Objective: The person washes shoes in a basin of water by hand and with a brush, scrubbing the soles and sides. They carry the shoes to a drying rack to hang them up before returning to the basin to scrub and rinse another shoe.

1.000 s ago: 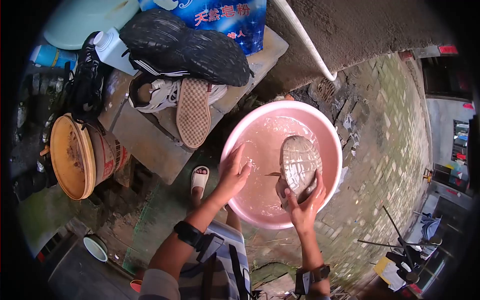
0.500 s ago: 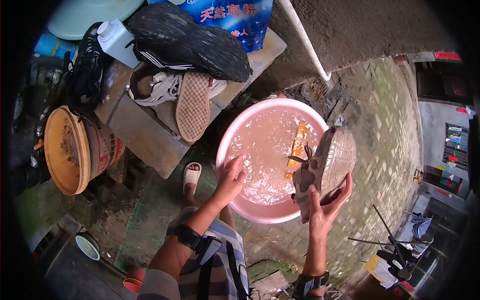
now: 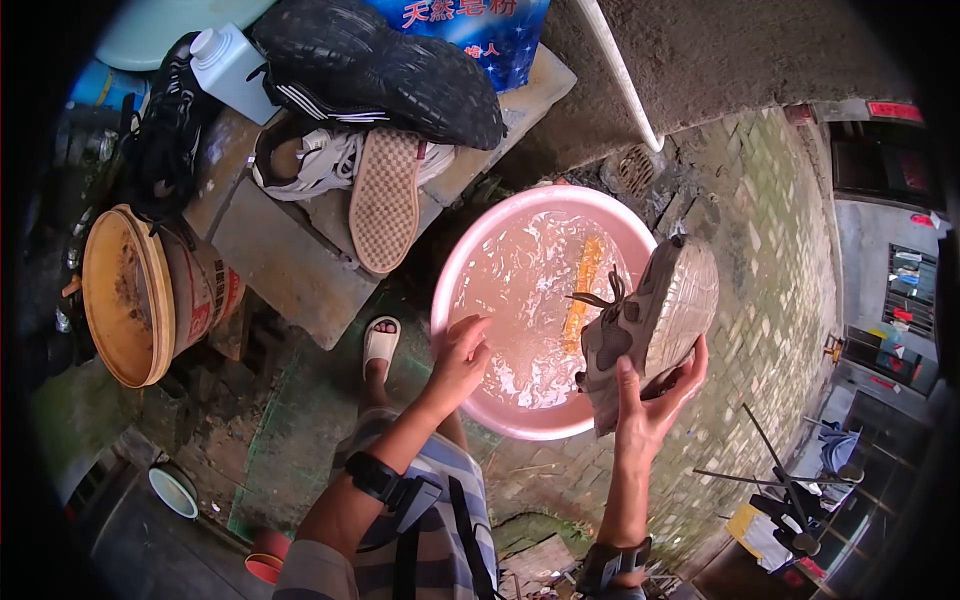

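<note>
My right hand [image 3: 648,405] grips a greyish-brown lace-up sneaker [image 3: 655,315] at its lower end, thumb on the near side and fingers round the back. The sneaker is tilted over the right rim of a pink basin [image 3: 455,290], its pale sole facing right and dark laces hanging left. Over the basin's left side, my left hand [image 3: 458,370] is empty, with its fingers loosely bent and the index finger and thumb apart. Cloudy, rippling water fills much of the basin, and a long ridged yellow-orange object [image 3: 582,290] lies in it.
On the stone slab [image 3: 290,255] are black shoes [image 3: 370,75], white sneakers [image 3: 310,165], a light-blue bottle [image 3: 235,75] and a blue soap powder bag [image 3: 490,45]. A bucket [image 3: 125,295] stands left. A white pipe [image 3: 625,80] ends near a floor drain [image 3: 630,172].
The sneaker has shifted slightly and tipped more upright in my right hand. The yellow-orange object has drifted left in the water. My left hand's index finger has straightened a little.
</note>
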`<state>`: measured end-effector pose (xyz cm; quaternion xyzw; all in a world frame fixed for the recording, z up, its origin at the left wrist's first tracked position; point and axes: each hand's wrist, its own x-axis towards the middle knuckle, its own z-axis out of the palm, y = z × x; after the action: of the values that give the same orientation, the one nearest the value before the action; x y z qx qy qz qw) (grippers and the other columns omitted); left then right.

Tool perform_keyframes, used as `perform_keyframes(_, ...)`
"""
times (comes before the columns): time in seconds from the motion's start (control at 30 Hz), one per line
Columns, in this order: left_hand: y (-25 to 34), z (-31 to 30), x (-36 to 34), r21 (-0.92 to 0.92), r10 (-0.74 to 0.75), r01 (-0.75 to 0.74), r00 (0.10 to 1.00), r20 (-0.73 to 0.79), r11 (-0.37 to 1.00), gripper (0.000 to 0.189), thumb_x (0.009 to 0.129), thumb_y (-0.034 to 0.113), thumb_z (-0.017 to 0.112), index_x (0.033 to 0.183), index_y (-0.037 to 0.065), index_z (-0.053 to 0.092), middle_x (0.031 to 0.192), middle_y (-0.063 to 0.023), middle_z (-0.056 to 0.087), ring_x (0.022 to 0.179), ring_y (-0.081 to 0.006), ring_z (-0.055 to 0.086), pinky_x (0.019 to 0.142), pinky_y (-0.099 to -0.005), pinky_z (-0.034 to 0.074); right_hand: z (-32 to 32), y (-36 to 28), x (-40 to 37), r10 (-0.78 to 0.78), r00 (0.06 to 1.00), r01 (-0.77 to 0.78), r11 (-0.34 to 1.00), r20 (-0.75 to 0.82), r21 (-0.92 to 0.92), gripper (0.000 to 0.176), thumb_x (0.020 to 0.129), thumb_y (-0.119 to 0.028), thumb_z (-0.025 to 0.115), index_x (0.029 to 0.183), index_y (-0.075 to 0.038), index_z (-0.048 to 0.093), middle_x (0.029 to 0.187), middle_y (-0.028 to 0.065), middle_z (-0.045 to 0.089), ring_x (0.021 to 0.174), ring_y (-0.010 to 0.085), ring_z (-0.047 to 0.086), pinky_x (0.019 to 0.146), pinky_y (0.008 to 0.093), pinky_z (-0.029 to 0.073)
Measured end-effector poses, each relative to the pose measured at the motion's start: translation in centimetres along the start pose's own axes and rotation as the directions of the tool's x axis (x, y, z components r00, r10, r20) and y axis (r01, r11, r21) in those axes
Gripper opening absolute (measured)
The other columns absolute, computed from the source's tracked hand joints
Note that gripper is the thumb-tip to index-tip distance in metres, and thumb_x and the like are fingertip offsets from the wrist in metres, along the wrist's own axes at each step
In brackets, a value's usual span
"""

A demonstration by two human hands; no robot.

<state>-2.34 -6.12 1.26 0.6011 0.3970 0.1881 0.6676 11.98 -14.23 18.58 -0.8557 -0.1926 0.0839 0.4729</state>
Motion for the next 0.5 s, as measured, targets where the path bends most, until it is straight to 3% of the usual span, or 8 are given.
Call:
perform_keyframes(0.03,-0.3,0.0,0.0,0.001,-0.001,0.001,1.0,0.001,1.0,0.032,0.08,0.004,0.054,0.112,0.006,0.053,0.113,-0.0145,0.05,0.102,-0.0258,0.051,0.078,-0.0311,0.045,0.1,-0.1,0.0,0.02,1.0,-0.021,0.998,0.003,0.053,0.085,0.071,-0.004,0.07,0.137,-0.006,0.016,0.135,0.0159,0.023,0.126,0.0267,0.023,0.104,0.038,0.016)
perform_keyframes(0.2,-0.6,0.0,-0.3,-0.019,-0.023,0.023,1.0,-0.003,1.0,0.032,0.079,0.003,0.054,0.11,0.005,0.055,0.114,-0.0164,0.05,0.107,-0.028,0.048,0.085,-0.0332,0.043,0.5,0.3,-0.1,0.013,1.0,-0.013,0.999,0.002,0.031,0.086,0.071,-0.003,0.07,0.137,-0.006,0.015,0.135,0.0164,0.023,0.126,0.0267,0.023,0.104,0.0378,0.016)
perform_keyframes(0.43,-0.9,0.1,-0.2,0.043,0.029,-0.029,1.0,0.002,0.999,0.032,0.078,0.002,0.053,0.11,0.005,0.055,0.116,-0.0175,0.049,0.106,-0.0281,0.049,0.083,-0.0322,0.044,0.9,1.1,-0.1,0.011,1.0,-0.011,0.994,-0.005,0.11,0.086,0.072,-0.002,0.069,0.137,-0.007,0.013,0.135,0.0162,0.022,0.126,0.0264,0.023,0.104,0.0378,0.017)
perform_keyframes(0.5,0.1,-0.1,-0.4,0.016,-0.038,0.038,0.999,0.035,0.999,0.032,0.078,0.001,0.052,0.11,0.005,0.055,0.117,-0.0175,0.048,0.105,-0.0276,0.05,0.08,-0.0315,0.046,1.0,0.8,0.0,0.033,0.999,-0.033,0.994,-0.001,0.106,0.086,0.072,-0.002,0.069,0.137,-0.007,0.013,0.136,0.0163,0.022,0.126,0.0263,0.023,0.104,0.0376,0.017)
